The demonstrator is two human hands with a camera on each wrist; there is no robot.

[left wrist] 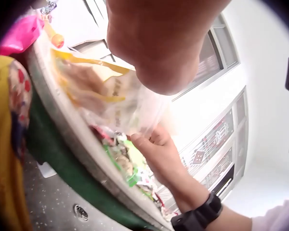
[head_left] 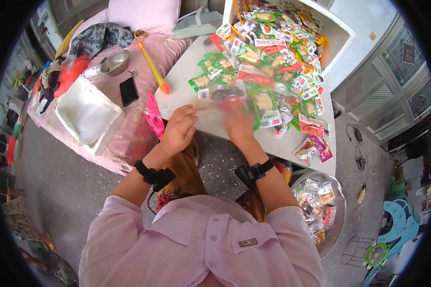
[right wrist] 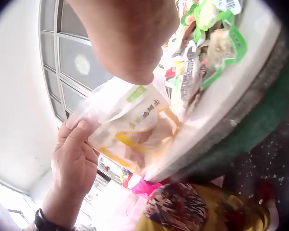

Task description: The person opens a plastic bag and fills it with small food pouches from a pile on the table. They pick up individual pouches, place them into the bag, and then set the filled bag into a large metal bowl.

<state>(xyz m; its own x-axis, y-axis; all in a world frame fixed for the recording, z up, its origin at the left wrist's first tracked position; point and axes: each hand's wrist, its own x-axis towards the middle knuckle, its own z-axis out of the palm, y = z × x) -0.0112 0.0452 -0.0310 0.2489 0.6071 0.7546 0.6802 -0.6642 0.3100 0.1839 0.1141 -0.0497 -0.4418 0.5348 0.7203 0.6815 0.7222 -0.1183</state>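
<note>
Over the near edge of the white table (head_left: 177, 81), both hands hold a clear plastic bag (right wrist: 147, 118) with yellow bands and printed lettering. In the right wrist view my left hand (head_left: 179, 126) pinches one upper edge of it between thumb and fingers. My right hand (head_left: 238, 123), blurred in the head view, pinches the opposite edge, as the left wrist view shows. The bag's lower part looks pale brownish through the plastic. Just beyond the right hand lies a heap of sealed food packets (head_left: 263, 57), many with green or red borders.
A white foam box (head_left: 339, 36) lies tipped at the table's back, packets spilling out. A metal basin (head_left: 339, 229) of packets stands on the floor at right. At left, a pink-covered bed (head_left: 115, 158) bears a foam tray (head_left: 62, 112), phone (head_left: 128, 92) and metal bowl (head_left: 124, 57).
</note>
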